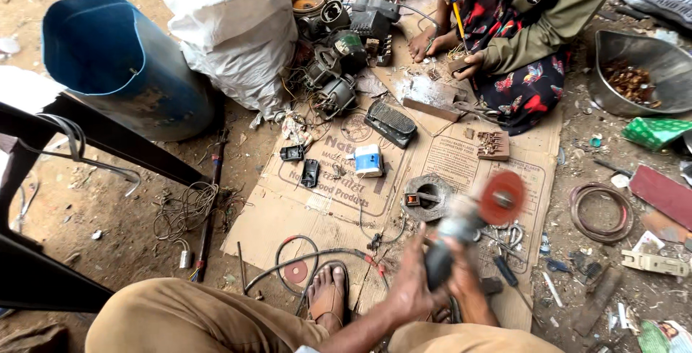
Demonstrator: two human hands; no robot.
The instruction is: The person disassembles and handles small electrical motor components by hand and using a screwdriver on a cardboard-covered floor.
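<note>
Both hands, L (pixel 409 287) & R (pixel 461 275), tight round blurred grey angle grinder (pixel 461 232) w/ red disc (pixel 502 197).

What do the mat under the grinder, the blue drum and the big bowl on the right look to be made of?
Mat: brown corrugated cardboard, flattened, matte, printed and creased.
Blue drum: probably plastic; smooth, thin rim, scuffed and dirty lower down.
Bowl: metal by its dull grey sheen and thin rim, likely steel or aluminium.
</note>
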